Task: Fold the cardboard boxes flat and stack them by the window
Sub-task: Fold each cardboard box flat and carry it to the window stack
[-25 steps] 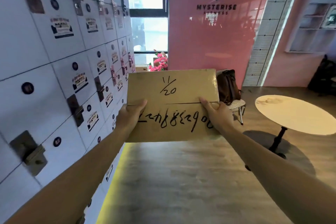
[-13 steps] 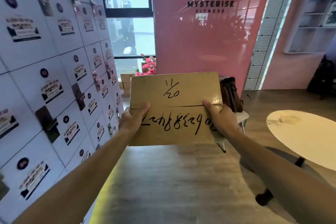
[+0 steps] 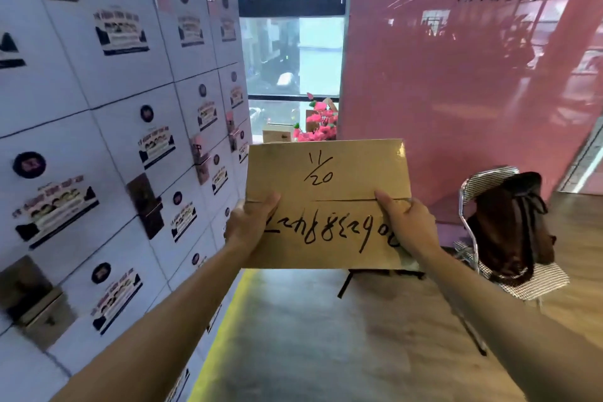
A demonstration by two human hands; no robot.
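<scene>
A flattened brown cardboard box [image 3: 339, 186] with black handwriting hangs in front of me at chest height. My left hand [image 3: 249, 225] grips its left edge, thumb on the front face. My right hand [image 3: 406, 222] grips the right edge the same way. Straight ahead stands the tall window [image 3: 290, 52]. At its foot, more cardboard [image 3: 277, 135] rests beside pink flowers [image 3: 318, 124], partly hidden behind the box I hold.
A wall of white lockers [image 3: 114, 140] runs close along my left. A glossy pink wall [image 3: 473, 91] stands on the right. A folding chair [image 3: 483, 186] with a brown bag [image 3: 512, 225] on it is near right. Wooden floor [image 3: 310, 336] lies ahead.
I have walked forward towards the window: the window, lockers and chair are nearer, and the round table has left the view. Both hands keep the same grip on the box.
</scene>
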